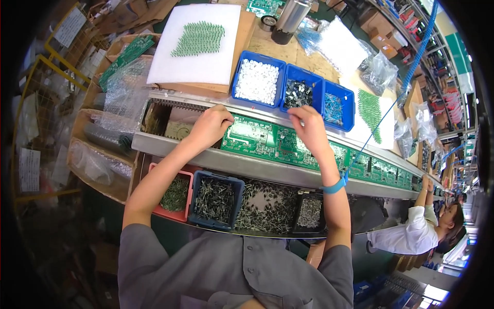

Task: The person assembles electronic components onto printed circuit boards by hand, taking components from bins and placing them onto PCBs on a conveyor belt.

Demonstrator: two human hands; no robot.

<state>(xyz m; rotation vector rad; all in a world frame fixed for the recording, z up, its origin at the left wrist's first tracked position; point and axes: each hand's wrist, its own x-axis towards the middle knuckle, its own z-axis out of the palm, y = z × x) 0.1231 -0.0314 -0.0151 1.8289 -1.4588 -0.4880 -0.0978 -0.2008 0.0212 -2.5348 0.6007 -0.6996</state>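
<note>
My left hand (210, 126) is at the left end of a green circuit board (252, 138), its fingers curled and pinched together at the board's upper left corner. What they hold, if anything, is too small to tell. Over the board's right part hangs my right hand (310, 129), thumb and fingers pinched just in front of the blue bins. Nothing can be made out between those fingertips. A blue strap (335, 185) with a cord circles my right wrist. The board lies in a metal rail (216, 160), with several more green boards (378, 167) in line to its right.
Behind the rail stand blue bins of white parts (257, 80), dark parts (298, 92) and blue-leaded parts (333, 109). White foam (198, 72) holds green pieces. Nearer me are a red bin (175, 198), a dark blue bin (215, 198) and loose parts (265, 206). A co-worker (411, 232) works at right.
</note>
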